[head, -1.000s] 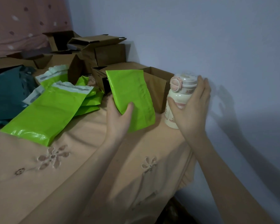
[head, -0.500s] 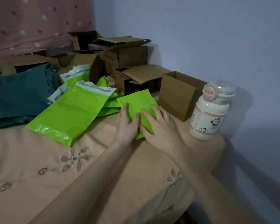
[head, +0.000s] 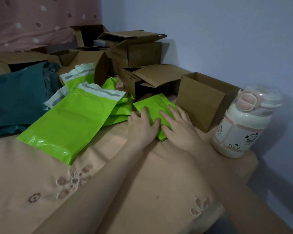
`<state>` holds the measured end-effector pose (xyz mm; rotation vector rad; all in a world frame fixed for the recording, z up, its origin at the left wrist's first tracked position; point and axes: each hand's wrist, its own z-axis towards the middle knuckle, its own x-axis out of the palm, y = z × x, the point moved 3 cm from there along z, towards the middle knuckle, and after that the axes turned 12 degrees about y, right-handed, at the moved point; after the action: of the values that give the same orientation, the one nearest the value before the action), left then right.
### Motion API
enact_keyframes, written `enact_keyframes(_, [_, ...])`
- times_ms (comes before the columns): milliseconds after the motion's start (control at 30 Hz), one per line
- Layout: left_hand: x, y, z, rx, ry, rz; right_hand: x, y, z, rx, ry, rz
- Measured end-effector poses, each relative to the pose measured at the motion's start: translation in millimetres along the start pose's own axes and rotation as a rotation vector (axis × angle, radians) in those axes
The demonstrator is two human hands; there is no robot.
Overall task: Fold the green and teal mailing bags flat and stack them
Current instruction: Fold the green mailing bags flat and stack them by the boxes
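1. Two hands press flat on one small folded green bag (head: 152, 105). My left hand (head: 143, 125) lies on its near left part and my right hand (head: 178, 127) lies on its near right part. The fingers of both hands are straight and spread, so they push down and do not grab.

2. I see the small bag lie right under both hands. Its long side runs away from me and a bit to the left, from my wrists up toward the brown boxes. Both hands are just as near to it, I think.

3. To the left of my left hand lies a big green bag (head: 71, 125), not folded yet, with more green bags (head: 122, 108) tucked under its far right corner. Those touch the small bag's left edge, or nearly so. Further left is the teal bag (head: 17, 100), well apart from my hands.

4. Just beside my right hand stands an open brown box (head: 201, 102). Past it, further right, a white bottle (head: 240, 125) sits near the table edge. I think a wide sweep to the right could bump it off.

5. The open room is on the peach cloth (head: 41, 174) near me, on my side of both hands. I judge that is the best spot to start a stack, and my left hand is nearer to the next big bag.
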<state>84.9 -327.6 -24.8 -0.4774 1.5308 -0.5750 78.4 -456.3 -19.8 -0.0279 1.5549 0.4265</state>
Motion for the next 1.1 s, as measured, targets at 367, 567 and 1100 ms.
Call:
enact_keyframes(367, [15,11,13,0.180,0.117,0.194,8,2,4,0.069,-0.005,-0.084])
enact_keyframes(567, [8,8,7,0.086,0.135,0.127,0,1,-1,0.190,-0.008,-0.029])
enact_keyframes(1100, [-89,26,-68,0.253,-0.074,0.076,-33,104,-26,-0.115,-0.107,0.073])
